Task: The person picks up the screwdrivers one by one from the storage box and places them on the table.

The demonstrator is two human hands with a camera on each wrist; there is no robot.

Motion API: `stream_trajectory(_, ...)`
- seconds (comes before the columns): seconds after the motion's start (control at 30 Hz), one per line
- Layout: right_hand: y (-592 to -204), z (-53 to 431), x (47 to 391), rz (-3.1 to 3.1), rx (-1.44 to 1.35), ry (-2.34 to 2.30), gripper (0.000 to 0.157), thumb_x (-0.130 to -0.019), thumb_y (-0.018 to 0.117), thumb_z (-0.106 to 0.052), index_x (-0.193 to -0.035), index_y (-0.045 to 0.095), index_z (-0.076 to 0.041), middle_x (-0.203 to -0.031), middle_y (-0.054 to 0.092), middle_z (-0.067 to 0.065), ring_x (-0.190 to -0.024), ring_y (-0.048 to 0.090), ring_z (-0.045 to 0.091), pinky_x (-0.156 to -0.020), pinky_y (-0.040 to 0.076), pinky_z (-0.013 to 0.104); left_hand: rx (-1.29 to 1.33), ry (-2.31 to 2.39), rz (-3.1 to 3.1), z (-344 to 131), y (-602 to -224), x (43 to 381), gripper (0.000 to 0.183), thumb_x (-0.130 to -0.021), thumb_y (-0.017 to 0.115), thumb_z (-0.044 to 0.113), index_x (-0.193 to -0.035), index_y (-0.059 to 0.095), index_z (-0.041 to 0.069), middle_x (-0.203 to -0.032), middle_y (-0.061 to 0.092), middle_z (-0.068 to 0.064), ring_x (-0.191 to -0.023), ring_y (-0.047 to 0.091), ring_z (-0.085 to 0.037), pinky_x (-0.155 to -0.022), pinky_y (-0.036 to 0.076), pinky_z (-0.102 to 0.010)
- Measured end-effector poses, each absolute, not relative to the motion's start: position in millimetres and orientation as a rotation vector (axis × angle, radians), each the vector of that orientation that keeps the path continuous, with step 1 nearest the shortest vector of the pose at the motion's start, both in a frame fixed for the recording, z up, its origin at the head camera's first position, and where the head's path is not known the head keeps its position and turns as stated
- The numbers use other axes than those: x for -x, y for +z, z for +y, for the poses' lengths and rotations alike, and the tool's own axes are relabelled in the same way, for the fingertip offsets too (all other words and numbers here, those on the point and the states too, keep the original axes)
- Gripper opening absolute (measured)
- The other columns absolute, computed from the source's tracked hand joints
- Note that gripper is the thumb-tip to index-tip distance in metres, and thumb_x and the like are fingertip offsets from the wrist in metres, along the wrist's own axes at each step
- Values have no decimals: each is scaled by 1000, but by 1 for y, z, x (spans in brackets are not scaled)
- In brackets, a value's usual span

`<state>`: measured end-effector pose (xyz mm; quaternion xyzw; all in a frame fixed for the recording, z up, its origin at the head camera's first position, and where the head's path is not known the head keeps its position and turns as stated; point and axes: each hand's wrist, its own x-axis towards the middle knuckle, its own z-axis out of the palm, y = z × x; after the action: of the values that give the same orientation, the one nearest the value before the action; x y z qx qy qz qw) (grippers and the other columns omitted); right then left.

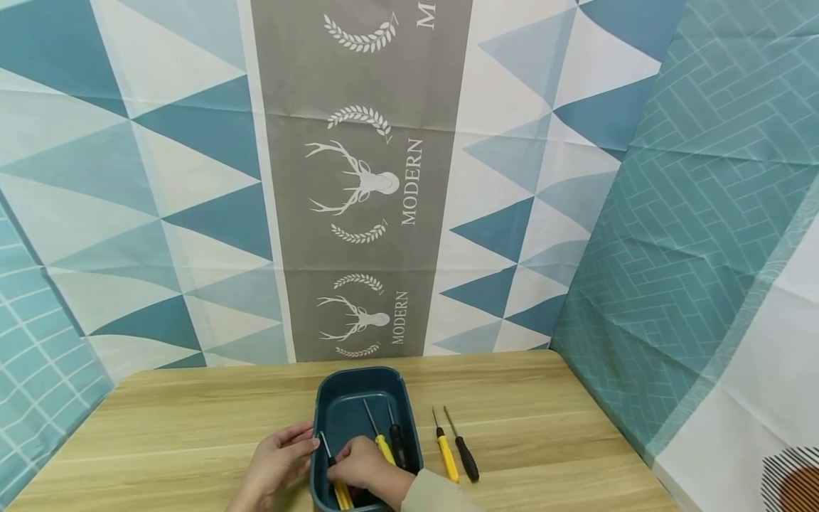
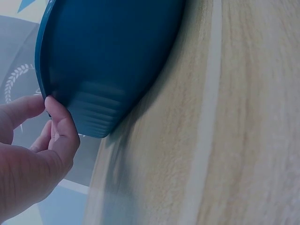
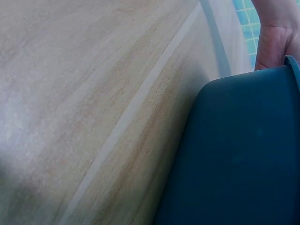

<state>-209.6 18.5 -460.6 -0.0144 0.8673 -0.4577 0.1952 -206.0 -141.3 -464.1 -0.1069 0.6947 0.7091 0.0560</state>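
Note:
A dark blue bin (image 1: 367, 374) stands on the table. My left hand (image 1: 274, 459) is at its left side; in the left wrist view the thumb and a finger pinch the bin's rim (image 2: 40, 70). Reaching down into the bin, my right hand (image 1: 366, 464) pinches a yellow-handled screwdriver (image 1: 343, 496) near its black collar, the shaft pointing away from me. Beside that hand, a second yellow screwdriver (image 1: 384, 448) and a black screwdriver (image 1: 397, 446) lie in the bin. The right fingertips are partly hidden in the head view.
To the right of the bin, another yellow screwdriver (image 1: 447, 456) and another black screwdriver (image 1: 466, 459) lie side by side on the wooden table (image 1: 544, 427). A patterned cloth (image 1: 358, 235) hangs behind the table, and a teal cloth (image 1: 691, 213) hangs on the right.

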Motion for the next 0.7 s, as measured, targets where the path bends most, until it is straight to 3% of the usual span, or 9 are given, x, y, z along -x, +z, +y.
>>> stream_trajectory(0.7,-461,31,213,2221,-11,-1430,13,-81,68,-12,-90,61,-5,-80,60,6,-66,64,16,-62,57,33,332,2147,2092,-142,-466,207,53,-82,68,7,-129,48,-8,-113,62,-17,-83,62,-17,-68,53,-34)
